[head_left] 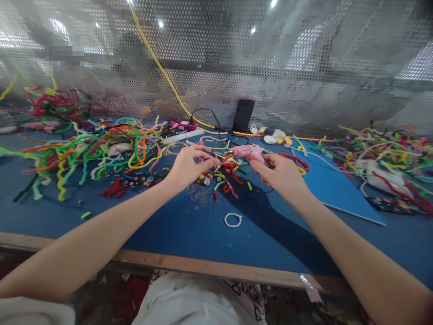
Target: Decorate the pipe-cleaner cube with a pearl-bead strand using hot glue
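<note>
Blue table (189, 234): pipe cleaners (101, 144) flank both hands, phone (243, 115) behind.

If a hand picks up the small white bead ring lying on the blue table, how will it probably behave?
The bead ring is a thin loop of tiny beads, so it looks light and probably sags when lifted by one side. It lies flat on the table, so it should not roll. The round beads may feel slippery, and the thread could snap if pulled.

Black phone (243, 115) propped against perforated screen (304, 58), bead bracelet (233, 220) on blue table (169, 225).
</note>
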`<act>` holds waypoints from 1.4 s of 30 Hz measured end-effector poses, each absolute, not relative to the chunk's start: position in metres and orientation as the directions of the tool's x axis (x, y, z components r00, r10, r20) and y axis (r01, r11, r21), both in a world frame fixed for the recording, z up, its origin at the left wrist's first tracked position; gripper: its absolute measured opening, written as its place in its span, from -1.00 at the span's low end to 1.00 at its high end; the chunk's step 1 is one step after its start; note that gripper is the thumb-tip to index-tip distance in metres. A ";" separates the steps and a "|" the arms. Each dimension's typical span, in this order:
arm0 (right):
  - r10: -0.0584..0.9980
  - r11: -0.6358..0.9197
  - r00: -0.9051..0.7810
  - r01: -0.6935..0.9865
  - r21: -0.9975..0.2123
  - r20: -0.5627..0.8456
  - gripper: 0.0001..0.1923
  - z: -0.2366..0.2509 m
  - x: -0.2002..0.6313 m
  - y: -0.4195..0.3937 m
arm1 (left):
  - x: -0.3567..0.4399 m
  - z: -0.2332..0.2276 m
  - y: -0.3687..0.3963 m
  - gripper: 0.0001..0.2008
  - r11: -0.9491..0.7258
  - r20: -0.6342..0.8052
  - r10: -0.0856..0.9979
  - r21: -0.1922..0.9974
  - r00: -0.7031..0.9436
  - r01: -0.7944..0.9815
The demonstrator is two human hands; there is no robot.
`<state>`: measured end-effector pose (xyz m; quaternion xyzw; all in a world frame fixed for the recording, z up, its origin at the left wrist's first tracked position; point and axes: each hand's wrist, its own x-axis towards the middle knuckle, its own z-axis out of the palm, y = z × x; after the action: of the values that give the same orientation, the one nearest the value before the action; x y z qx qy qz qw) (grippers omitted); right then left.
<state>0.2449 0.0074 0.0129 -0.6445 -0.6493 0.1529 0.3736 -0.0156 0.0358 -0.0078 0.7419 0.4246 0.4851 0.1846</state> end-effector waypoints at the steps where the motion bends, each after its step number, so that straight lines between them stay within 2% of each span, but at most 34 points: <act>1: 0.951 0.128 0.103 0.727 -0.675 0.292 -0.60 0.013 0.245 0.008 | -0.016 -0.008 0.035 -0.84 -0.548 0.540 0.827 0.713 0.156 0.437; 6: 0.946 0.145 0.083 0.756 -0.638 0.313 -0.63 0.013 0.248 0.008 | -0.015 -0.011 0.037 -0.80 -0.394 0.397 0.917 0.882 0.045 0.257; 10: 0.948 0.134 0.090 0.760 -0.636 0.306 -0.62 0.015 0.248 0.008 | -0.015 -0.009 0.039 -0.74 -0.299 0.298 0.954 0.954 0.033 0.010; 13: 0.947 0.138 0.085 0.763 -0.631 0.311 -0.61 0.015 0.247 0.007 | -0.017 -0.004 0.039 -0.65 -0.226 0.227 0.974 0.971 0.002 -0.079; 16: 0.950 0.131 0.084 0.767 -0.628 0.301 -0.61 0.016 0.247 0.007 | -0.019 0.001 0.038 -0.66 -0.273 0.271 0.962 0.961 -0.040 -0.049; 20: 0.954 0.126 0.081 0.763 -0.634 0.287 -0.62 0.016 0.247 0.006 | -0.024 0.000 0.042 -0.57 -0.376 0.382 0.922 0.923 -0.069 0.077; 23: 0.951 0.129 0.090 0.754 -0.645 0.295 -0.62 0.015 0.248 0.007 | -0.027 -0.005 0.048 -0.68 -0.379 0.381 0.924 0.921 -0.016 0.089; 28: 0.943 0.151 0.086 0.749 -0.646 0.321 -0.63 0.015 0.249 0.007 | -0.031 -0.011 0.051 -0.79 -0.304 0.304 0.953 0.953 -0.013 0.008; 32: 0.946 0.149 0.083 0.747 -0.648 0.313 -0.63 0.016 0.249 0.006 | -0.032 -0.008 0.050 -0.75 -0.260 0.269 0.963 0.949 0.026 -0.180; 34: 0.947 0.148 0.082 0.746 -0.650 0.311 -0.63 0.017 0.249 0.006 | -0.032 -0.006 0.050 -0.73 -0.257 0.266 0.964 0.946 0.023 -0.196; 39: 0.947 0.142 0.097 0.731 -0.668 0.307 -0.62 0.016 0.249 0.007 | -0.035 -0.007 0.055 -0.74 -0.248 0.246 0.969 0.967 -0.036 -0.062; 42: 0.947 0.137 0.104 0.728 -0.671 0.305 -0.64 0.015 0.250 0.008 | -0.039 -0.009 0.059 -0.67 -0.247 0.259 0.963 0.959 -0.079 0.137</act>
<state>0.2504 0.0081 0.0151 -0.6408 -0.6535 0.1451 0.3759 -0.0391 0.0586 -0.0091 0.5659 0.4859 0.5507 0.3746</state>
